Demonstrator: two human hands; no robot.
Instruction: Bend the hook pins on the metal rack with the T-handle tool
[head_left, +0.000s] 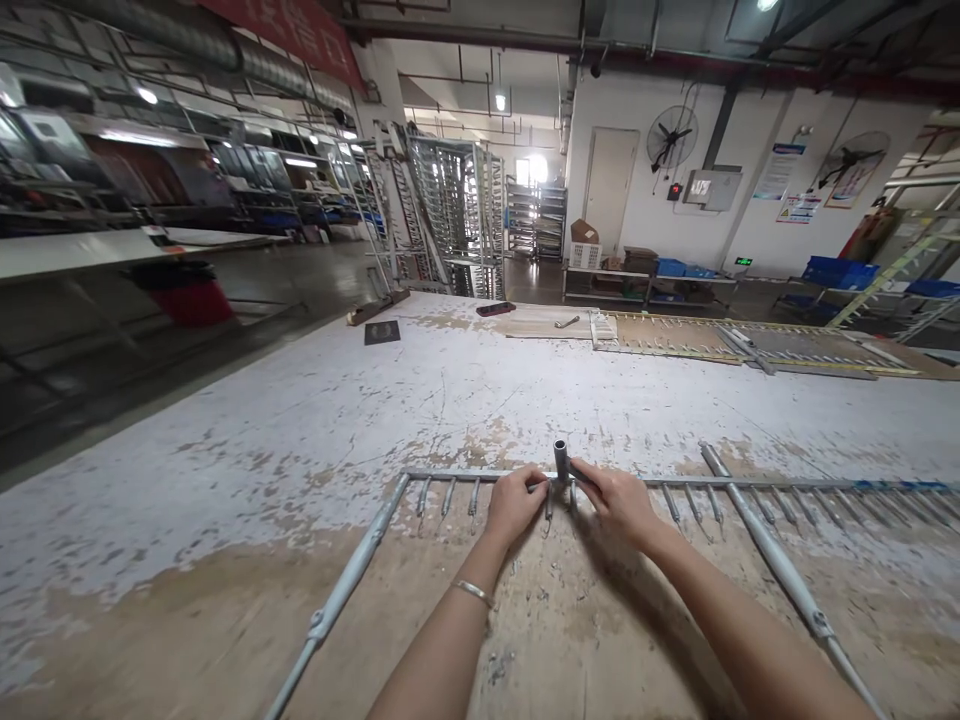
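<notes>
A grey metal frame (442,474) lies on the worn table, with a row of small springs (448,497) hooked along its far bar. My left hand (516,503) is at this bar, thumb and fingertips pinched at the top of one spring (549,508); the fingers partly hide the grip. Close beside it, my right hand (619,503) is closed around a dark metal tool with a hollow tube end (560,458). That tube end stands upright at the bar, just right of my left fingertips. Whether it touches the bar I cannot tell.
The table (300,430) has flaking white paint. At its far side lie a dark square plate (382,332), a red-and-black item (496,309), a wrench (568,322) and another spring-lined frame (675,335). Racks (450,205) and a red bin (187,295) stand beyond.
</notes>
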